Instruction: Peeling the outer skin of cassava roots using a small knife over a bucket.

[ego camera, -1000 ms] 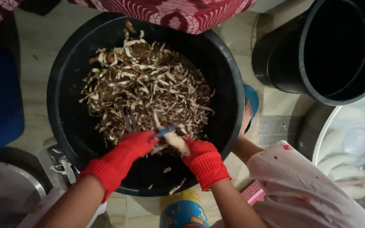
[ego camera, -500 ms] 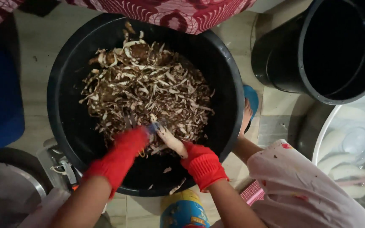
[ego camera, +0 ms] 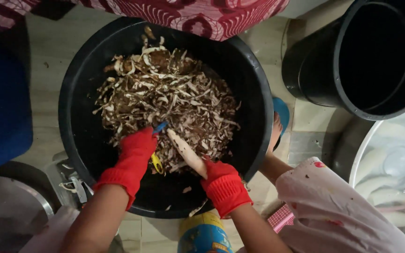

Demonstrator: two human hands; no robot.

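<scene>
Since a moment ago the left hand [ego camera: 134,152] has drawn back toward the near side of the tub, its peeler riding down the pale root rather than sitting up at its far tip; judging by that, another stroke of skin is coming off. That hand, in a red glove, is closed around a peeler [ego camera: 157,146] with a blue head and yellow handle. The right hand [ego camera: 221,180], also gloved in red, is closed on the near end of the peeled root [ego camera: 187,152], which slants up and left over the heap. Both work above a big black tub [ego camera: 78,93] holding a mound of brown and white peelings [ego camera: 167,100]. To the far right stands an empty black bucket [ego camera: 315,70]; near right, a metal basin [ego camera: 390,164] holds pale peeled pieces.
</scene>
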